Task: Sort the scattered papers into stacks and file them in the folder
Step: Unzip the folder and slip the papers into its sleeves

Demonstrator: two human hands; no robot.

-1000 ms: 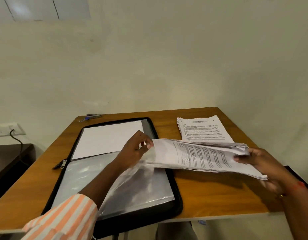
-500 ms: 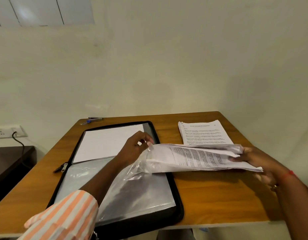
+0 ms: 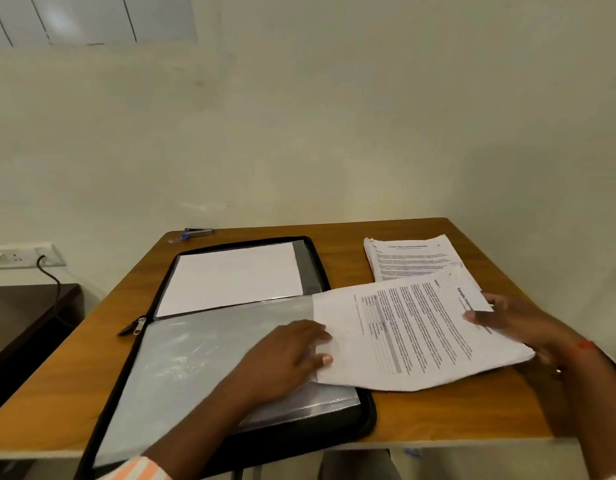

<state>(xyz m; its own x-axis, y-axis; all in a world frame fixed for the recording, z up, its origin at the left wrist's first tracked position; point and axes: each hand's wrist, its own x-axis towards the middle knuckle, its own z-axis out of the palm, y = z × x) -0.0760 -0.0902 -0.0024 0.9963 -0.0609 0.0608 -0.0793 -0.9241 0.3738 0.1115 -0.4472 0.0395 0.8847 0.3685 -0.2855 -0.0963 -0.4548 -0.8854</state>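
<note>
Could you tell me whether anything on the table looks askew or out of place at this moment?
Yes: the printed bundle held by the right hand lies crooked across the right edge of the folder, its sheets unevenly aligned. The far stack is slightly fanned too. The left hand rests flat on the plastic sleeve.

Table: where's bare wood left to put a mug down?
Bare wood: the left strip of the table beside the folder; the gap between folder and far paper stack; the near right corner in front of the held papers. Crowded mid-right, where the left hand and right hand work.
</note>
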